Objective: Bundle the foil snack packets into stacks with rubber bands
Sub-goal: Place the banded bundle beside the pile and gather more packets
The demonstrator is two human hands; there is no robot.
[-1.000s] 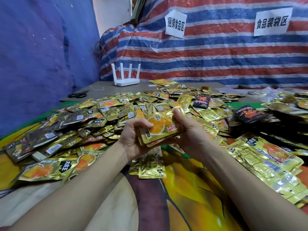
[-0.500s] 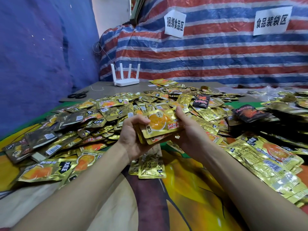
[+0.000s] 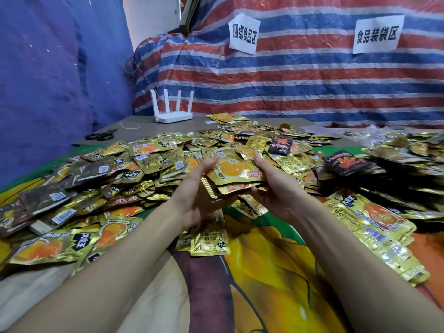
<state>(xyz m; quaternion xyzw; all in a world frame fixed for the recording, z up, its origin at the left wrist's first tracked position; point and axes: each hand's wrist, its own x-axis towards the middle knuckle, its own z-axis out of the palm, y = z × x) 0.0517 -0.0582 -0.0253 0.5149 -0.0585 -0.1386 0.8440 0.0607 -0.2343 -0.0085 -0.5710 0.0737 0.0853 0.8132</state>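
Because the small stack of gold foil snack packets [image 3: 236, 175], held over the near middle of the littered surface [image 3: 264, 284] between the left hand [image 3: 195, 199] and right hand [image 3: 276, 188], each curled round one end, looks light, limp and slippery, pinching both ends squarely seems the safest hold.

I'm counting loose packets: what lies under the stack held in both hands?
Below the held stack, between left hand and right hand, a few gold packets lie on the printed cloth. The stack and palms cover whatever lies directly beneath.
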